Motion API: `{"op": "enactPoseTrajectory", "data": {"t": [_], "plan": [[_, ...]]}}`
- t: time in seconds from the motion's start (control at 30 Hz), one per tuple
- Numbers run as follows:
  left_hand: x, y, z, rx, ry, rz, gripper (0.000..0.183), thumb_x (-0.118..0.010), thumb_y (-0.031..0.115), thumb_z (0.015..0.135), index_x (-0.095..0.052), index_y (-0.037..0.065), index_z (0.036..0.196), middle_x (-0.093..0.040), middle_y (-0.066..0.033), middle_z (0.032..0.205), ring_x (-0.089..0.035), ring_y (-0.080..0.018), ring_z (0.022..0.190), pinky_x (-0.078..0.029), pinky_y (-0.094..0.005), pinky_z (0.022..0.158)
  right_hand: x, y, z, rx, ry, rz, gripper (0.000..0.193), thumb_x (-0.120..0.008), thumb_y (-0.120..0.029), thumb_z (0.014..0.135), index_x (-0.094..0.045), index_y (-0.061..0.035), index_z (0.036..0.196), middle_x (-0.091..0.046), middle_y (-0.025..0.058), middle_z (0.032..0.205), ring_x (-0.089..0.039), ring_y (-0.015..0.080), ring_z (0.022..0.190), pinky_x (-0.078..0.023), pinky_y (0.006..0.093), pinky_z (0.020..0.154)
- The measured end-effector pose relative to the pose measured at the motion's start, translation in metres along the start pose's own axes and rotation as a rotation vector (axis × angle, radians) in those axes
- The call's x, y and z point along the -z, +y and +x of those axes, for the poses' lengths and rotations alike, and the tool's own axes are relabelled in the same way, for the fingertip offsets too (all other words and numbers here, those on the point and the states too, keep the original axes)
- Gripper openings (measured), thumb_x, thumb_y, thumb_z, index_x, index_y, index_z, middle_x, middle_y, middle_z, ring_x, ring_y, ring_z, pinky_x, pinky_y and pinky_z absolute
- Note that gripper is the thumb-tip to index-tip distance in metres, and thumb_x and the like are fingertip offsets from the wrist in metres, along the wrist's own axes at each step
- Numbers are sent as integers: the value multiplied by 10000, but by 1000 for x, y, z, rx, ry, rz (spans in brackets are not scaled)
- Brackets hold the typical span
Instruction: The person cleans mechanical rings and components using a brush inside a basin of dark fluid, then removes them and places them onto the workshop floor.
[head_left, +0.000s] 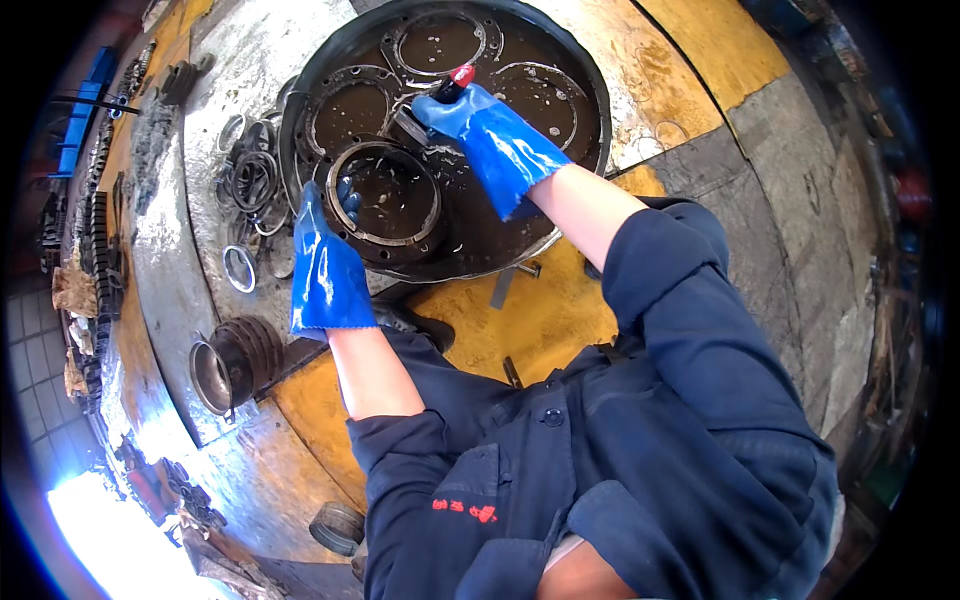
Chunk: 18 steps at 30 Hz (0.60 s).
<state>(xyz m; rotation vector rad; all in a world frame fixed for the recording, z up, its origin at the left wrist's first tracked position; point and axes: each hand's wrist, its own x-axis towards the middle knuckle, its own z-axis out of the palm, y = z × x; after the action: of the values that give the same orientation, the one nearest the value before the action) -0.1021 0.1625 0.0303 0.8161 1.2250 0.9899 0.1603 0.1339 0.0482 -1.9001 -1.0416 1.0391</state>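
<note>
A wide black basin [288, 130] of dark, dirty liquid stands in front of me, with several flanged metal rings lying in it. My left hand [322, 250], in a long blue rubber glove, grips the near-left wall of a thick metal ring [435, 192]; its fingertips show inside the ring. Over the middle of the basin, my right hand [485, 130], gloved alike, is closed round a hand tool [453, 88] with a black, red-ended handle. A flat grey block [410, 126] shows below that hand; whether it belongs to the tool I cannot tell.
Left of the basin lie a heap of dark thin rings [255, 178] and a silver ring [239, 268]. Nearer me are a ribbed metal cylinder [250, 355] and a short dark cylinder [337, 527]. A flat metal strip [503, 288] lies by the basin's near edge. Chains [100, 240] line the far left.
</note>
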Motion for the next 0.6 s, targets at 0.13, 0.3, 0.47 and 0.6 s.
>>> {"op": "enactPoseTrajectory", "data": {"t": [0.13, 0.3, 0.47, 0.6], "plan": [[-18, -9, 5, 10, -49, -15, 458, -579, 402, 1100, -662, 18, 1337, -790, -138, 1120, -750, -225, 894, -544, -301, 740, -1, 50, 36, -24, 23, -23, 458, -641, -490, 891, -786, -96, 1073, -790, 167, 1063, -752, 307, 1036, -571, 410, 915], [-3, -6, 3, -9, -1, -10, 471, -589, 424, 1093, -678, 19, 1316, -789, -128, 1114, -741, -217, 878, -542, -321, 764, -6, 64, -19, -168, 15, -28, 438, -672, -470, 861, -770, -70, 1010, -771, 171, 950, -735, 272, 895, -557, 392, 853], [1, -6, 12, 9, -69, -32, 510, -582, 482, 1083, -686, 45, 1326, -786, -121, 1131, -745, -230, 905, -555, -353, 823, 20, 51, -69, -67, -94, -94, 403, -668, -453, 895, -749, -58, 895, -715, 96, 802, -652, 181, 764, -522, 369, 767], [-7, -8, 18, 89, -112, -151, 604, -541, 565, 1070, -674, 56, 1366, -768, -138, 1202, -751, -291, 970, -597, -418, 840, 25, 34, -81, 133, -94, 138, 270, -678, -324, 969, -748, -70, 912, -685, -3, 753, -605, 87, 705, -500, 294, 690]]}}
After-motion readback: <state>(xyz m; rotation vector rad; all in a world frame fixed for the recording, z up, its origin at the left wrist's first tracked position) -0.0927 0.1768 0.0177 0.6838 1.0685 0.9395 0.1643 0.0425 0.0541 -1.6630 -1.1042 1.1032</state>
